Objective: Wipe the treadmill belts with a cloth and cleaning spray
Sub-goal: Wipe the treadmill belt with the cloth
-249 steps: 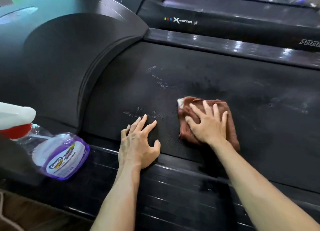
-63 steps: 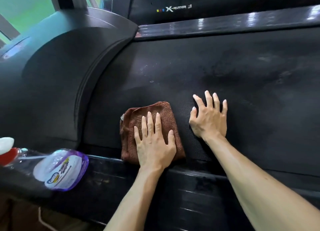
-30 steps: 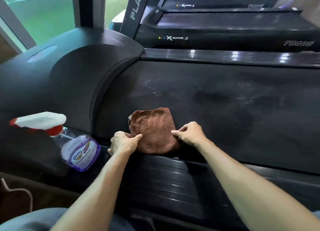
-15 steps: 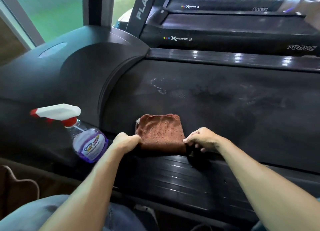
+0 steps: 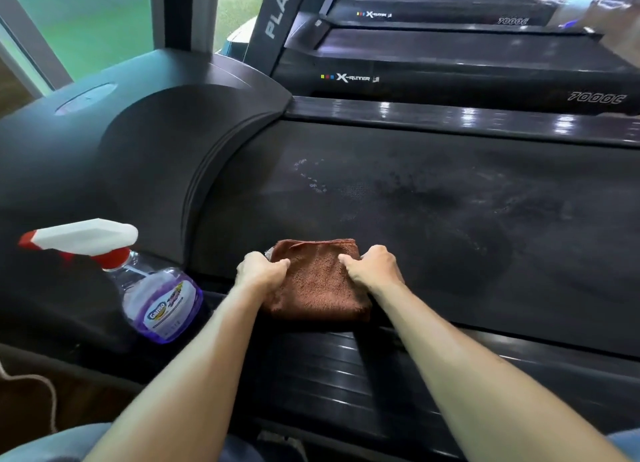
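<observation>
The brown cloth [image 5: 317,281] lies folded on the near edge of the treadmill belt [image 5: 450,219], its front hem just touching the ribbed side rail [image 5: 363,375]. I have it pinched from both sides: my left hand [image 5: 259,271] grips its left edge with curled fingers, and my right hand [image 5: 374,267] does the same on the right edge. I judge I am turning or refolding it for a fresh face before the next pass. Farther out on the belt, pale flecks [image 5: 311,177] of spray and dull smears show toward the motor cover [image 5: 156,149], so much of the surface looks still unwiped. The spray bottle [image 5: 152,288] stands on the rail to my left, near my left forearm, leaning a little. That is my main risk: a wide sweep or a careless elbow could knock it off the rail. If I bunch the cloth instead of laying it flat, I would likely only drag the grime about and leave streaks. Leaning hard on the belt could also make it slide under me.
</observation>
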The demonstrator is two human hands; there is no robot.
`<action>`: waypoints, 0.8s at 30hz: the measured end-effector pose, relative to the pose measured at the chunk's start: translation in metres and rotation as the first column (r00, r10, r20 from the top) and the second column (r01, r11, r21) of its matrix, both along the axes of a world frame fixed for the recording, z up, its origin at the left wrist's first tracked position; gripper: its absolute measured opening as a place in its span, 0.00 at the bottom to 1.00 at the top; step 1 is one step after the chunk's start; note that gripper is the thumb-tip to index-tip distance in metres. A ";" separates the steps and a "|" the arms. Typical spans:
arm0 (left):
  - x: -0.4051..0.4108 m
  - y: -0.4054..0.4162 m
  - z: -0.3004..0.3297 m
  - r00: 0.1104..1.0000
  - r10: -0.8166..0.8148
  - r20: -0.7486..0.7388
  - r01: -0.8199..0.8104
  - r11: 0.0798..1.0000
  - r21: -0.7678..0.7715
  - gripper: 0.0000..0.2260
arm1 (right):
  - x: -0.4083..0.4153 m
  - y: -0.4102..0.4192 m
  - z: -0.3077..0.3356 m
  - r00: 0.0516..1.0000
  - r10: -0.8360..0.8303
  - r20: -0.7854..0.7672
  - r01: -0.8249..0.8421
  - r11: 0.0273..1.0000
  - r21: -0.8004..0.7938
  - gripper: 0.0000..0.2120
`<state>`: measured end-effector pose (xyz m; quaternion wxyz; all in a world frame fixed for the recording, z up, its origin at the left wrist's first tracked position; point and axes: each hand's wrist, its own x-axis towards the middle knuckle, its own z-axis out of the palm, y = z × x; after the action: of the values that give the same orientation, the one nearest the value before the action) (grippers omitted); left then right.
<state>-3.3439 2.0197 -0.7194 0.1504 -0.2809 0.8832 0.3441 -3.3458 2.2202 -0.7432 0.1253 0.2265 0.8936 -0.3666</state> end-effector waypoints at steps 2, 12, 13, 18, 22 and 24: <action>-0.015 -0.004 -0.004 1.000 0.018 -0.015 -0.018 0.999 0.034 0.13 | -0.009 -0.003 -0.002 1.000 0.026 0.015 -0.026 1.000 0.010 0.22; -0.114 0.018 -0.009 0.953 -0.037 -0.300 0.080 0.988 0.133 0.12 | -0.089 0.034 0.009 0.959 -0.060 -0.277 0.034 0.995 -0.097 0.18; -0.121 0.023 -0.005 0.946 -0.065 -0.318 0.090 0.994 0.067 0.13 | -0.096 0.036 0.010 0.955 -0.065 -0.290 0.037 0.994 -0.102 0.19; -0.109 0.053 -0.010 0.833 -0.452 -0.319 0.220 0.800 -0.559 0.28 | -0.106 0.054 -0.004 0.953 -0.001 -0.302 0.012 0.999 0.036 0.21; -0.096 0.081 -0.033 0.618 -0.749 -0.239 0.555 0.631 -0.542 0.29 | -0.106 0.069 -0.024 0.906 0.052 -0.420 0.054 0.971 0.235 0.14; -0.091 0.089 -0.043 0.622 -0.770 -0.143 0.583 0.577 -0.572 0.28 | -0.110 0.077 -0.034 0.887 0.149 -0.437 0.029 0.927 0.374 0.15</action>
<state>-3.4346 2.1086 -0.7629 0.0266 0.1304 0.9880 0.0783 -3.4554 2.2974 -0.7769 -0.1224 0.1247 0.9573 -0.2303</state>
